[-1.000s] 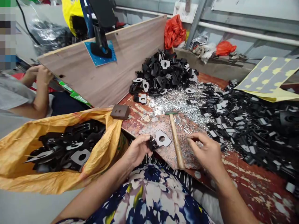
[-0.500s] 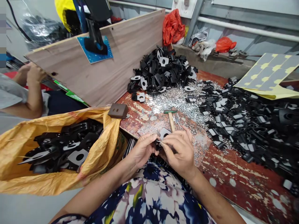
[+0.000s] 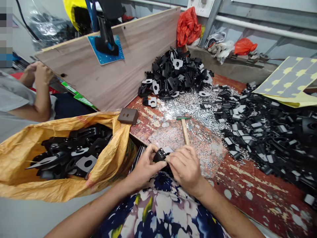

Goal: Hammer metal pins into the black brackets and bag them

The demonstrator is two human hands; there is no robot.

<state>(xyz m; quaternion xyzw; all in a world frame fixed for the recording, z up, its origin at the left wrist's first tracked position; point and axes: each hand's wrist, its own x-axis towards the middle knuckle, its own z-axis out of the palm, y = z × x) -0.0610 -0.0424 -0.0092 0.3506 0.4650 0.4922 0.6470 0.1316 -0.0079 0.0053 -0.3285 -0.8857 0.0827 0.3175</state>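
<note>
Black part [image 3: 159,154]: lower centre of the frame, at the near edge of the surface [image 3: 247,185], between both hands; mostly covered, so its long axis cannot be told.
Left hand [image 3: 145,167]: fingers closed round its left side, thumb on top.
Right hand [image 3: 184,167]: fingers pinched narrow on its right end; neither hand is nearer.
Hammer [image 3: 185,130]: just beyond the hands, handle pointing toward them.
Yellow bag [image 3: 24,188]: left of the frame, open, holding black pieces with pale faces.
Loose heap [image 3: 175,74]: more black pieces, upper centre; silver pins [image 3: 188,105] in front of it.
Co-worker's hands [image 3: 37,71]: upper left, well apart.
</note>
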